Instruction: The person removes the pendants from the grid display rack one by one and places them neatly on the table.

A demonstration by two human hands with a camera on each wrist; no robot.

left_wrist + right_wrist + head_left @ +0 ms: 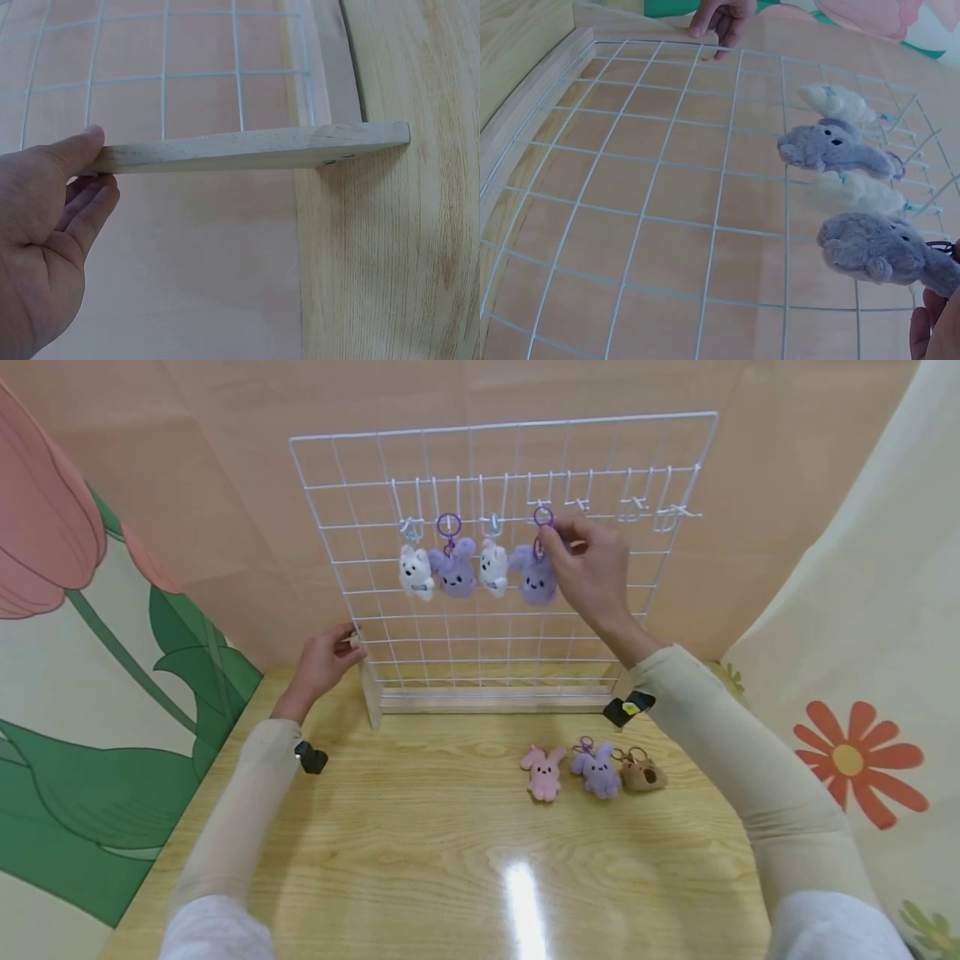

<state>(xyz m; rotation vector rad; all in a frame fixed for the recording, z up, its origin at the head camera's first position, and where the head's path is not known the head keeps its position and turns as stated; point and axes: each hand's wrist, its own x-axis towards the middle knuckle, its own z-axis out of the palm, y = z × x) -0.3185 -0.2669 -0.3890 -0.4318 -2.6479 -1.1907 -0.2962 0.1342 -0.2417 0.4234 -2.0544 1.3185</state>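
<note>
A purple plush bunny keychain is at a hook on the white wire grid rack, and my right hand pinches it near its purple ring. Whether the ring sits fully on the hook is hard to tell. In the right wrist view the bunny lies at the fingertips, with most of the hand out of frame. My left hand grips the rack's wooden side support between thumb and fingers. Left of the held bunny hang a white plush, another purple bunny and another white plush.
Bare white hooks stick out at the grid's right side. On the wooden table lie a pink bunny keychain, a purple bunny keychain and a brown plush keychain. A peach backdrop hangs behind the rack.
</note>
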